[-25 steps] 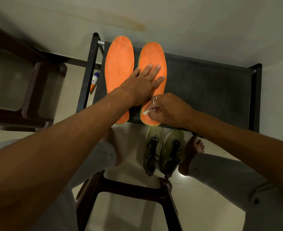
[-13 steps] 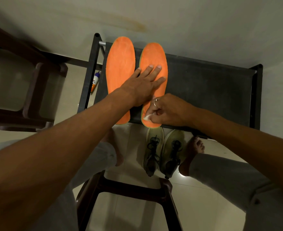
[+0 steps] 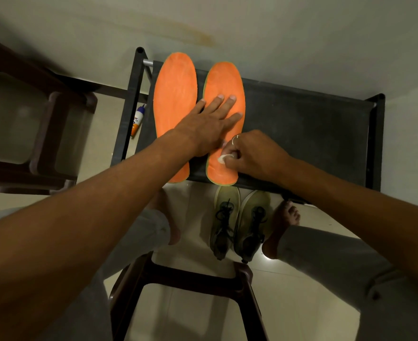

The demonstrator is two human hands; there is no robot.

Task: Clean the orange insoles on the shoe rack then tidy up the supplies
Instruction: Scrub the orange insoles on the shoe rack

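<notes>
Two orange insoles lie side by side on the left end of the black shoe rack (image 3: 301, 124): the left insole (image 3: 174, 94) and the right insole (image 3: 225, 82). My left hand (image 3: 208, 124) lies flat across both, its straight fingers pressing the right insole's middle. My right hand (image 3: 249, 155) pinches a small white wad (image 3: 222, 158) against the right insole's heel part. The heel ends of both insoles reach the rack's front edge.
A small white-and-orange bottle (image 3: 136, 121) lies on the floor left of the rack. A pair of olive shoes (image 3: 237, 222) stands on the floor between my bare feet. A dark stool (image 3: 186, 281) is below me and another dark chair (image 3: 43, 134) at the left.
My right hand with the white wad has shifted slightly up the heel of the right insole, after dipping toward the heel edge. My left hand stays flat in place.
</notes>
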